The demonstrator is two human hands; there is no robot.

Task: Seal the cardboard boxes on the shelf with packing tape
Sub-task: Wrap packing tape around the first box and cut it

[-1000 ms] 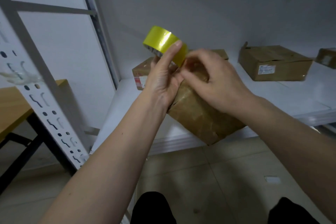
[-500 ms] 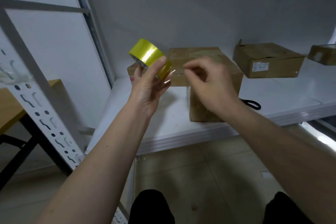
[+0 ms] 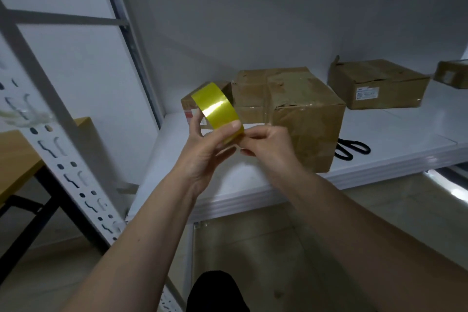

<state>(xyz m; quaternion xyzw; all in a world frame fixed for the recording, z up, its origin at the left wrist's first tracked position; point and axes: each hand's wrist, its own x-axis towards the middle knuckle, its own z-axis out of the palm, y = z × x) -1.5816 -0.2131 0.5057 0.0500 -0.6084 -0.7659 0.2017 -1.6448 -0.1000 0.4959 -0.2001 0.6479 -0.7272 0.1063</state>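
Note:
My left hand point(image 3: 205, 149) grips a yellow roll of packing tape point(image 3: 215, 111), held up in front of the shelf. My right hand point(image 3: 266, 145) pinches at the roll's lower right edge, where the tape end lies. Behind both hands a large cardboard box point(image 3: 301, 109) stands on the white shelf point(image 3: 253, 185), old clear tape across its top. A smaller box point(image 3: 188, 102) sits behind the roll at the left, partly hidden. Another flat box point(image 3: 377, 83) with a white label lies farther right.
Black-handled scissors point(image 3: 350, 149) lie on the shelf just right of the large box. A further box point(image 3: 452, 75) sits at the far right edge. A white perforated upright point(image 3: 65, 157) stands at the left, with a wooden table point(image 3: 15, 159) beyond it.
The large box was tilted off the shelf edge a second ago and now stands upright on the shelf. My right hand let go of it and came back to pinch the tape roll's edge.

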